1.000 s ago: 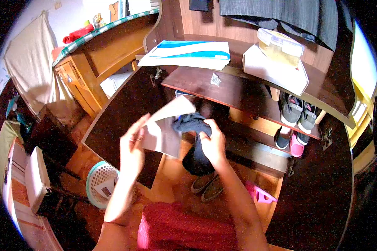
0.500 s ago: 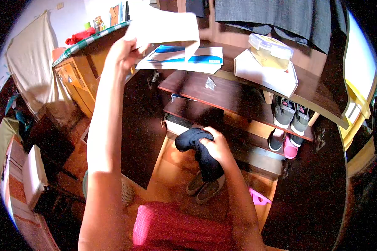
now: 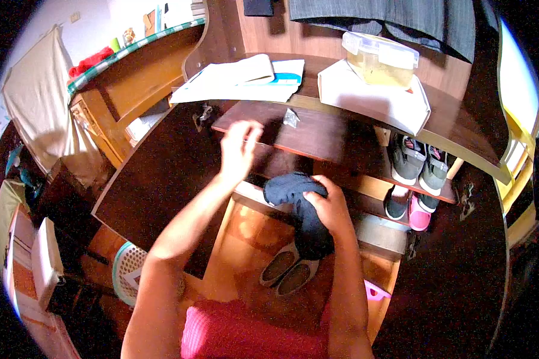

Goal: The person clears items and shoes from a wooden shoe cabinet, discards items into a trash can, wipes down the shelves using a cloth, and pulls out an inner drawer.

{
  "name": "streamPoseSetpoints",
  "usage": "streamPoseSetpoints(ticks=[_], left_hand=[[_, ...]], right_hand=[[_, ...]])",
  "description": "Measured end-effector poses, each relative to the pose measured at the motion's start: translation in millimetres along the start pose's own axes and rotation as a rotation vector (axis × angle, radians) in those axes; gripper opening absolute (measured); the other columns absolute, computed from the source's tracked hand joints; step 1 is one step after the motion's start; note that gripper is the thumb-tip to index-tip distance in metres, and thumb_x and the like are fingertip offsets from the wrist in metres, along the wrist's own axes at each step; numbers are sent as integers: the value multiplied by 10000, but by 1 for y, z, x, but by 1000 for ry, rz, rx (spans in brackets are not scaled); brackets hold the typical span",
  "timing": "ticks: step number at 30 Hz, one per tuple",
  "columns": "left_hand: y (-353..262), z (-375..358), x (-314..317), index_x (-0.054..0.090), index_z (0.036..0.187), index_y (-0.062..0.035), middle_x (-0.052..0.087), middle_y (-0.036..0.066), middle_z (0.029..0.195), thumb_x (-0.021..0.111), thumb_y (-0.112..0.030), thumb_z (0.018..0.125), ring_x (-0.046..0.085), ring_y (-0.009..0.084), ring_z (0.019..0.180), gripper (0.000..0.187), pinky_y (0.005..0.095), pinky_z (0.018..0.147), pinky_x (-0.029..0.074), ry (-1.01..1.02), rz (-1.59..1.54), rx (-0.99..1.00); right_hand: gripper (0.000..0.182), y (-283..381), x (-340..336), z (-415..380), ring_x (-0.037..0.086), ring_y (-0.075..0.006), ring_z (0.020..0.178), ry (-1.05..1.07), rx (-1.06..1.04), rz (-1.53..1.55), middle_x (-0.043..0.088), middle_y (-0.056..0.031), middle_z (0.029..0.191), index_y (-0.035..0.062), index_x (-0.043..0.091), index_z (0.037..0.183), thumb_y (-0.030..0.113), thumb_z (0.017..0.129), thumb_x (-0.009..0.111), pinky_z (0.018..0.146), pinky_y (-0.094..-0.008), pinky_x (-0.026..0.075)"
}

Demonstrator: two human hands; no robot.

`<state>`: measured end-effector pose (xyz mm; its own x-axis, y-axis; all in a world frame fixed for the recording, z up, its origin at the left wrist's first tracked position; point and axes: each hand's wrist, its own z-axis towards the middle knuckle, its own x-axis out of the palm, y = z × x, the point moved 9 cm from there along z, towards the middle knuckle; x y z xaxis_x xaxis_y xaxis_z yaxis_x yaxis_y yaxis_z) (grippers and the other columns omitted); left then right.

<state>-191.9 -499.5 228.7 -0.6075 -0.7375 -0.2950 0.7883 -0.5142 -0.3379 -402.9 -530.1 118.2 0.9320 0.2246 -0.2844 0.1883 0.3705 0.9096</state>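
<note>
- My right fingers (image 3: 318, 182) and thumb grip the gathered upper part of a dark cloth (image 3: 311, 222). It droops below my hand in the open middle of the wardrobe, borne by no shelf.
- My left fingers (image 3: 243, 127) are loosely curled and hold nothing; that hand is raised in front of the lower shelf (image 3: 320, 136), near its left end.
- Set down: a folded white sheet (image 3: 253, 70) lies on the blue-and-white packet (image 3: 288, 78), towards the left end of the upper shelf (image 3: 336, 110), out of my hands.
- Also at rest: a white box (image 3: 365, 103) on the right part of that shelf, close to its front edge, with a lidded plastic container (image 3: 380, 61) on top.
- Stowed too: grey shoes (image 3: 408, 163) side by side at the right end of the lower shelf, and a pink shoe (image 3: 420, 214) beneath them.
- Not laid down: the dark cloth alone, bunched rather than flat. Its lower end hangs near the slip-on shoes (image 3: 294, 279) on the floor; I can't tell whether they touch.
</note>
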Motion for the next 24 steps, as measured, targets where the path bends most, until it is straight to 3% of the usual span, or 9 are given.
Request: streamPoseSetpoints(ticks=[3,5,6,7,9,13,19,21,24], left_hand=[[100,-22,81,626,892,-14,644,57,798,654,-44,755,583,86,757,143,252,706,474,-19,-198,-421],[130,-12,110,634,832,-4,658,108,740,622,1,747,633,145,731,85,258,693,483,1,-26,-597],[140,-4,120,656,799,-25,663,113,719,651,-60,741,645,184,709,68,289,674,492,11,84,-580],[157,-2,136,665,856,-52,666,131,816,672,-214,753,643,221,810,192,366,753,469,115,222,-652],[153,3,147,662,907,-69,653,141,918,667,-363,744,609,242,930,336,427,848,403,238,529,-852],[151,12,167,653,940,-66,630,153,998,666,-421,728,567,251,1022,414,445,901,345,244,795,-678],[161,2,164,635,832,-34,655,136,800,692,-269,725,629,306,787,264,393,728,474,273,211,-570],[123,1,136,594,795,-2,640,96,723,602,-31,795,611,177,657,30,297,644,483,60,-37,-463],[91,-20,109,578,851,-19,593,16,747,581,-21,826,550,89,650,26,233,612,455,14,-575,-548]], right_hand=[[389,7,-14,-3,585,-332,933,-34,-15,-42,607,-214,982,11,563,1051,177,710,644,847,-368,438],[386,3,-18,-4,584,-329,940,-20,-13,-16,608,-211,987,13,563,1054,176,713,642,854,-364,435],[383,-1,-19,-4,583,-326,948,-11,-13,8,609,-209,991,16,564,1056,176,717,640,862,-361,431],[362,-6,-21,-4,562,-197,880,-31,-25,15,610,-116,928,0,566,1028,122,701,661,833,-298,422],[357,-2,-24,-4,560,-191,878,20,9,21,610,-106,926,9,568,1027,123,702,661,834,-295,423],[358,-19,-27,-3,559,-184,873,9,25,57,612,-100,923,7,567,1019,121,694,665,832,-299,423],[383,-25,-33,0,554,-186,873,-17,61,113,602,-85,969,8,564,1049,149,707,663,835,-299,421],[413,-26,-43,-3,568,-270,967,-144,112,149,605,-151,1040,46,557,1100,154,717,665,885,-340,418],[455,-10,-43,-2,527,-270,1062,-205,16,229,569,-152,1136,57,540,1154,85,710,635,945,-343,380]])
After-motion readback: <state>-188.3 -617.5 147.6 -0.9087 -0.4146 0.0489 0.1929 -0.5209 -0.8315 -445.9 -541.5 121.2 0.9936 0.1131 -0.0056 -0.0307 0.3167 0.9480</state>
